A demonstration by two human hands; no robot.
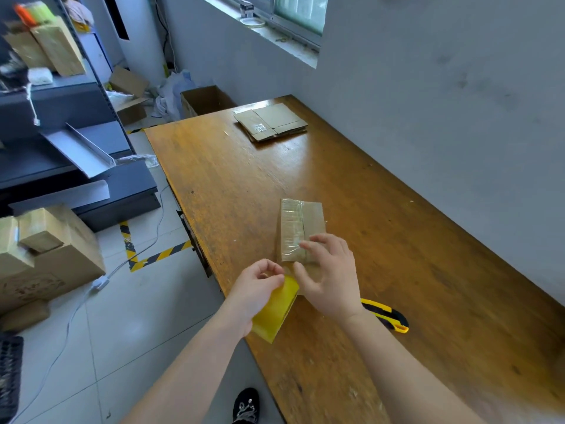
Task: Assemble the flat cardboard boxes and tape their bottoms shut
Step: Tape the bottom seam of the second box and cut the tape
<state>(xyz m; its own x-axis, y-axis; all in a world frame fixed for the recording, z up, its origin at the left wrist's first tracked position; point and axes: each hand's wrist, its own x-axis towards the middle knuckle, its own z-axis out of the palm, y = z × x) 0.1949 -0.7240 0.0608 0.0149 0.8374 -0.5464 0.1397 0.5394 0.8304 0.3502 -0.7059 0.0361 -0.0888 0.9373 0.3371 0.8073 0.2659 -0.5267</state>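
— Hands first: where are mine?

— Your left hand [255, 289] pinches the top edge of a flat yellow plastic scraper [275, 310] at the near edge of the long brown wooden table [412, 270]. Your right hand [331, 276] is spread open, fingers [308, 247] pressing the near end of the small brown cardboard box [301, 231].

— And the box?

— It lies on the table just beyond your hands, with clear tape over it. A stack of flat cardboard boxes [270, 122] sits at the far end. A yellow-and-black utility knife [386, 316] lies beside your right wrist.
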